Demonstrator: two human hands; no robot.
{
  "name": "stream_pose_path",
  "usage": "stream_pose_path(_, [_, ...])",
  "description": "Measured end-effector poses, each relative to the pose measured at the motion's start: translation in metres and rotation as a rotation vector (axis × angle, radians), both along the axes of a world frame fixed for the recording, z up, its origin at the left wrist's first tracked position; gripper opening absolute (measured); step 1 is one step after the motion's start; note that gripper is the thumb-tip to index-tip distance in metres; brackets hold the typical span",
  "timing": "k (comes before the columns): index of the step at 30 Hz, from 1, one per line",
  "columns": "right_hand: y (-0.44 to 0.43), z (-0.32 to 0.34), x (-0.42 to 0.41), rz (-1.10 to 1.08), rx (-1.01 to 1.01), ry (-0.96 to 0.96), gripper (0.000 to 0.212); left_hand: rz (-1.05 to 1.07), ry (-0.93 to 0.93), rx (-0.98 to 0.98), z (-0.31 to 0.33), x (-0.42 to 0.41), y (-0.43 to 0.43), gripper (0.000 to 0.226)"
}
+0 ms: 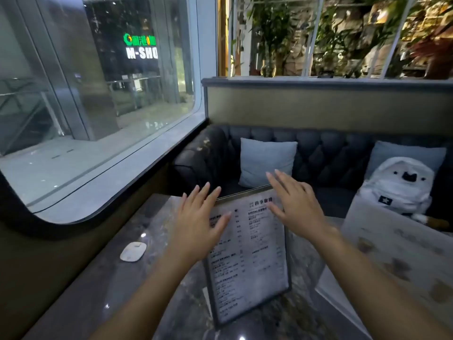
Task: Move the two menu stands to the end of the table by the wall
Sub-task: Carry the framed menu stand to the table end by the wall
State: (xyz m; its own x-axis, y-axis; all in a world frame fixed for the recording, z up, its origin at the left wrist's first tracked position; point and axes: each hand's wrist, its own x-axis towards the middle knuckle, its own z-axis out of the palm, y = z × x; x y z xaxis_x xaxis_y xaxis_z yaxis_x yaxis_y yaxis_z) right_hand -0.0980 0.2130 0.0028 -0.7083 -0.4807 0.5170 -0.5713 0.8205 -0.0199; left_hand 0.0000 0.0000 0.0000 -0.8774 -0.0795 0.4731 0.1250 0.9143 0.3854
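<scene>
A framed menu stand [247, 263] with black print on white stands upright on the dark marble table [137, 285], in the middle of the view. A second, pale stand with a brown pattern [404, 256] stands at the right, angled away. My left hand [198, 224] hovers over the printed menu's upper left corner, fingers spread. My right hand [294, 204] hovers over its upper right corner, fingers spread too. Neither hand grips the frame. The window wall [103, 182] runs along the table's left side.
A small white oval pad [133, 251] lies on the table near the wall. Beyond the table stands a dark tufted sofa [331, 155] with a light blue cushion [267, 160] and a white plush toy [399, 190].
</scene>
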Motion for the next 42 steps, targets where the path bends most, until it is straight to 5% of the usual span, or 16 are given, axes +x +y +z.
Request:
stream_pose_path(22, [-0.005, -0.016, 0.001, -0.071, -0.143, -0.029, 0.053, -0.081, 0.084, -0.19, -0.016, -0.016, -0.014, 0.06])
stream_pose_path(42, [0.037, -0.011, 0.046, -0.242, -0.058, 0.042, 0.056, -0.179, 0.05, -0.203, -0.008, -0.058, 0.002, 0.063])
